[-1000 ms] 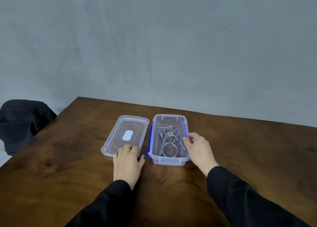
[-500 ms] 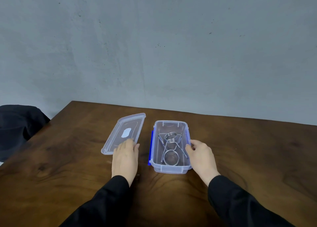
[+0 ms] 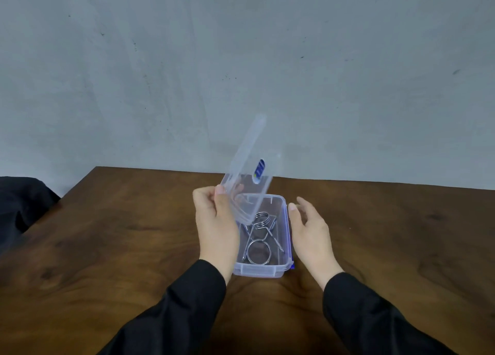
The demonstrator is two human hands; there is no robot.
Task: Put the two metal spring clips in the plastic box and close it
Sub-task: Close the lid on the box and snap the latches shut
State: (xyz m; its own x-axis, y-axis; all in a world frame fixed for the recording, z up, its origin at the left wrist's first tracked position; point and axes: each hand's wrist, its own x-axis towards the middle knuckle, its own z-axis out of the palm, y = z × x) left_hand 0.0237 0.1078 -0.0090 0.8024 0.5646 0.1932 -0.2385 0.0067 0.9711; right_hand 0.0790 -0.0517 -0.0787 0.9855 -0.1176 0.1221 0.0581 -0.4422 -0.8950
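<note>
A clear plastic box with blue side latches stands on the wooden table. Inside it lie two metal spring clips, one coil near the middle, one ring toward me. My left hand grips the near edge of the clear lid, which stands almost upright and tilted above the box's left and far part, a blue label showing through it. My right hand hovers beside the box's right wall with fingers apart, holding nothing.
A dark cloth or garment lies off the table's left edge. A grey wall rises just behind the table's far edge. Bare wood spreads to the left and right of the box.
My left hand has lifted the lid off the table and swung it up over the box. My right hand has come off the box's right wall and opened.
</note>
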